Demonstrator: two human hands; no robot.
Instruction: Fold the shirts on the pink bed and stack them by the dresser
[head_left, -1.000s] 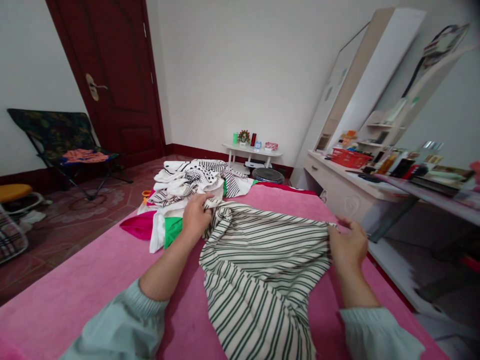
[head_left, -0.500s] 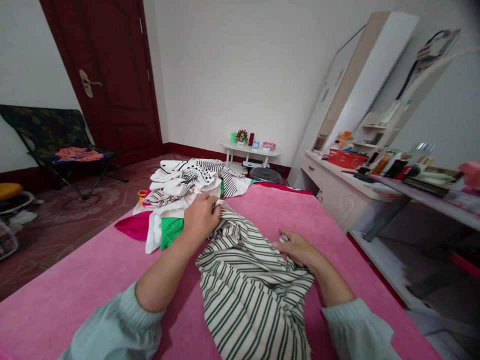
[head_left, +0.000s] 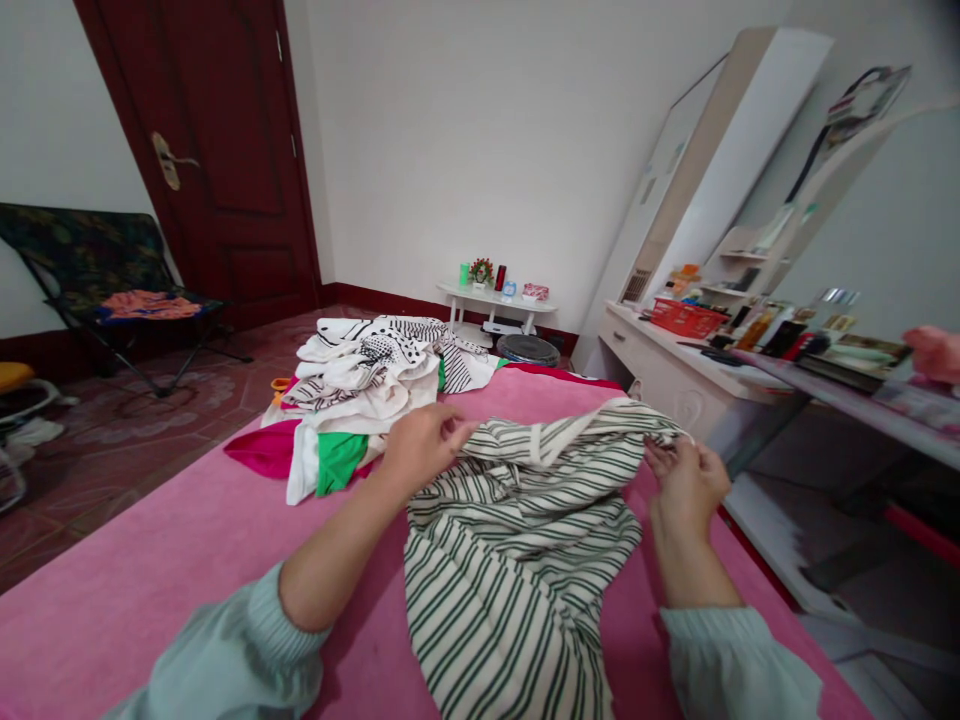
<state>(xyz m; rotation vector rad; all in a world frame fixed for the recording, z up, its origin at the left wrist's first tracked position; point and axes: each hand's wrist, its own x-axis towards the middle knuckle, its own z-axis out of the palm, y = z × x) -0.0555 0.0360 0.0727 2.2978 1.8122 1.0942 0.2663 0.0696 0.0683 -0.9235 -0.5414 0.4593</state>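
Note:
A cream garment with dark green stripes (head_left: 517, 540) lies on the pink bed cover (head_left: 150, 560) in front of me. My left hand (head_left: 420, 450) pinches its upper left edge. My right hand (head_left: 686, 480) grips its upper right edge, and the top of the cloth is stretched and lifted between the two hands. The lower part trails toward me over the bed.
A heap of black-and-white, green and magenta clothes (head_left: 367, 385) lies at the bed's far left. A cluttered dressing table (head_left: 697, 360) stands right of the bed. A folding chair (head_left: 97, 275), a dark red door (head_left: 210, 150) and a small white table (head_left: 499, 300) stand beyond.
My right hand slid in across the striped cloth, then moved back out to the right with an edge in it. Both hands lifted the top edge off the bed.

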